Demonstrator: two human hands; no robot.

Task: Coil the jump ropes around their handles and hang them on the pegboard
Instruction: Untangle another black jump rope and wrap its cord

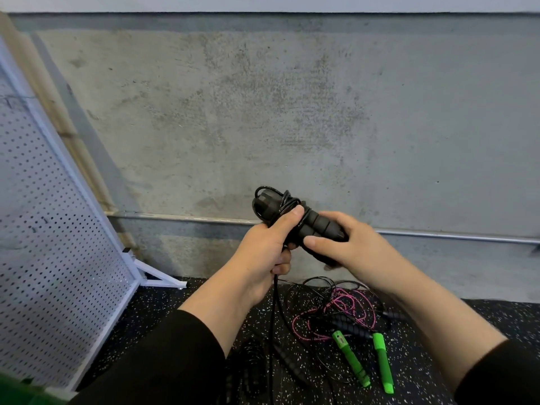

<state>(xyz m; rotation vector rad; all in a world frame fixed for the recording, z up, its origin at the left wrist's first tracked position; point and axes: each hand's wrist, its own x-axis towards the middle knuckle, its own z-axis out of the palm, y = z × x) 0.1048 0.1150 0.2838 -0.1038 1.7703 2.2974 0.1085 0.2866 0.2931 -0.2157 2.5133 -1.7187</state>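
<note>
I hold a black jump rope's paired foam handles (314, 222) in front of me, with black cord wound round their upper end. My left hand (263, 252) grips the wrapped part, thumb pressed on the cord, and the loose cord (274, 317) hangs from it to the floor. My right hand (347, 247) grips the lower end of the handles. On the speckled floor below lie a pink rope (344, 305) tangled with thin black cord, two green handles (382, 363) and other black handles (347, 324). The white pegboard (49, 258) leans at the left.
A concrete wall (292, 112) stands straight ahead with a metal pipe (453, 236) along its base. The pegboard's white foot (163, 277) juts out on the black rubber floor (496, 320). More dark handles (254, 366) lie by my left sleeve.
</note>
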